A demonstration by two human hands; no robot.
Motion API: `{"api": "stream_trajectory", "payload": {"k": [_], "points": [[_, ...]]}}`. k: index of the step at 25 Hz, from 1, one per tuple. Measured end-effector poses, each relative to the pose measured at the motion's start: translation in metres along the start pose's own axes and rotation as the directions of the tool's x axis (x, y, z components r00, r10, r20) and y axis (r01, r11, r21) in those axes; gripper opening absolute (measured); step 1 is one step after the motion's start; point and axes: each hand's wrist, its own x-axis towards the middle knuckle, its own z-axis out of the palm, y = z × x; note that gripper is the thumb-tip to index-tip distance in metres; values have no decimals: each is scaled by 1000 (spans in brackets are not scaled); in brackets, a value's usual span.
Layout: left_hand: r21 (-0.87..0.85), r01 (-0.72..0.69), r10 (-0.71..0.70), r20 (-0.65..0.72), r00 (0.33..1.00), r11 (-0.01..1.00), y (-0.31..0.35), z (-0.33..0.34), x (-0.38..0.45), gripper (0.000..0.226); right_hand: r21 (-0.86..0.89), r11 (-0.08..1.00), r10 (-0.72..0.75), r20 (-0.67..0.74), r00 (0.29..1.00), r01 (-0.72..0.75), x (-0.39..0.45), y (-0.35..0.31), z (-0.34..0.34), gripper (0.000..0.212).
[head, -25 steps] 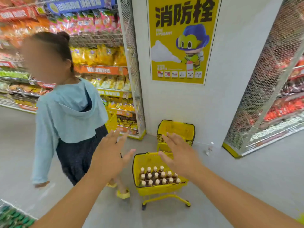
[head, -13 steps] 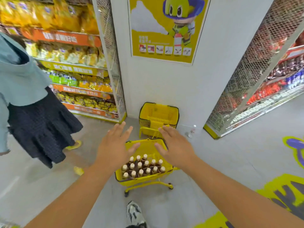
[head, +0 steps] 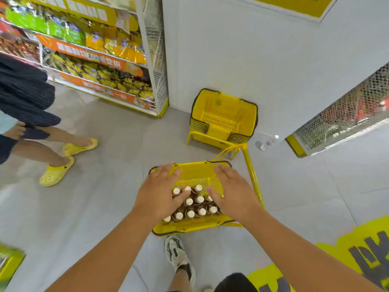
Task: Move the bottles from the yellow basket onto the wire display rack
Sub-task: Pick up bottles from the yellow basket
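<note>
Head view: bottles (head: 192, 204) between left hand (head: 159, 193), right hand (head: 232, 191).

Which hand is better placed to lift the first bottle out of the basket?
Left, marginally. Both hands hover open over the bottles in the yellow basket, but the left hand has its thumb lying among the caps, while the right hand sits nearer the basket's right wall.

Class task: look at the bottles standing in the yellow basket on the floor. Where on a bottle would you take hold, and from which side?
Probably by the capped neck, from straight above. The bottles stand upright, packed together inside the yellow basket, so mostly their pale caps show and their sides are blocked by neighbours and the basket walls.
</note>
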Motion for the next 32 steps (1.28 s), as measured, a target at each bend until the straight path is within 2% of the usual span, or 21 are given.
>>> {"api": "stream_trajectory", "payload": {"k": [6,13,16,24,29,32], "points": [[-115,81,-70,96,993,990,-31,116,68,77,95,995,18,126,992,-30,78,56,112,68],[-145,148,-119,196,973,978,-55,240,115,78,175,983,10,250,968,-55,138,107,242,71],[-115,134,-105,230,968,984,-63,278,129,80,178,983,-5,279,960,-47,152,119,281,73],[-67,122,-95,315,944,990,-78,336,167,77,265,962,-37,359,933,-64,178,133,340,73],[-30,99,-85,316,945,995,-77,349,176,41,362,918,6,399,917,-163,187,136,354,71],[11,99,-97,305,947,995,-73,351,181,31,391,891,59,403,913,-230,193,136,361,62]]}}
